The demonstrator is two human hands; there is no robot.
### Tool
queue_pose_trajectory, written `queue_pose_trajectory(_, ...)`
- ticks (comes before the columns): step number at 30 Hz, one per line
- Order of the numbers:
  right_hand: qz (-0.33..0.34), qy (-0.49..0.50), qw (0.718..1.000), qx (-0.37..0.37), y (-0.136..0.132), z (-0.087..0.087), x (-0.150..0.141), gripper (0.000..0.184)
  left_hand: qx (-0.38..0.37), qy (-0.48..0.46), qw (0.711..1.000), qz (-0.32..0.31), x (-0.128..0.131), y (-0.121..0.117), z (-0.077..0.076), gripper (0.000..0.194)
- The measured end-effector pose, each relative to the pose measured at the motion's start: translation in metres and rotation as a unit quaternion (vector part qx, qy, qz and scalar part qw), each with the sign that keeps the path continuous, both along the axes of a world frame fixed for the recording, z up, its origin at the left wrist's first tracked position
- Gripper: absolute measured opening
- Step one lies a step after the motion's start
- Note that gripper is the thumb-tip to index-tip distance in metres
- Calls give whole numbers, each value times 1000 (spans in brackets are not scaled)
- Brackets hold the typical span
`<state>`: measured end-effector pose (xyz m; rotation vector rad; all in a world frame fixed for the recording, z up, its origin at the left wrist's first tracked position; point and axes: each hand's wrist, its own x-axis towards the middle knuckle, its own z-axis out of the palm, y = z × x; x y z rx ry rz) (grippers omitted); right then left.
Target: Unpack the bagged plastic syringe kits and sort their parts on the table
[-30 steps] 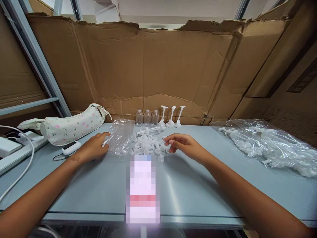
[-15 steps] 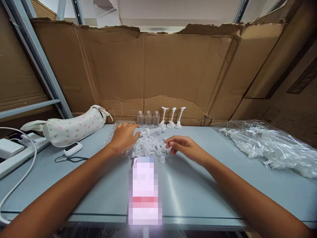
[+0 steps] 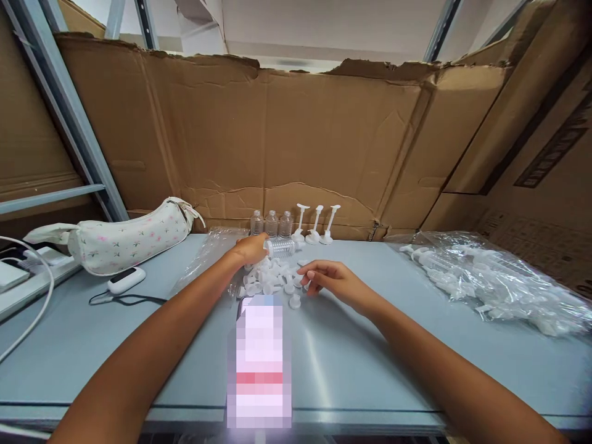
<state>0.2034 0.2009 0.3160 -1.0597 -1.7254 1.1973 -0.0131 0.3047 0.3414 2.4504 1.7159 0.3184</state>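
Head view: left hand, fingers bunched, touches the left end of a clear plastic bottle lying on its side at 12 o'clock on the tabletop, long axis nearly level, running left to right; grip cannot be told. Forearm rises from 7 o'clock. Just below the bottle, a pile of white plastic pump parts. Right hand, fingers loosely curled and holding nothing, sits just beside the pile, forearm from 4 o'clock.
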Motion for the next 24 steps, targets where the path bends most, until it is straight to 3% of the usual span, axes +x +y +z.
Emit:
queue_pose_trajectory(9,-18,23,1000,-1,2,0,1,36,50,-62,997,-1,-11,4,4,33)
queue_pose_trajectory(13,-22,18,1000,2,3,0,2,36,29,-52,998,-11,-15,6,5,26)
queue_pose_trajectory(24,-13,16,1000,20,5,-3,4,37,-1,-39,999,-36,-14,8,-4,53)
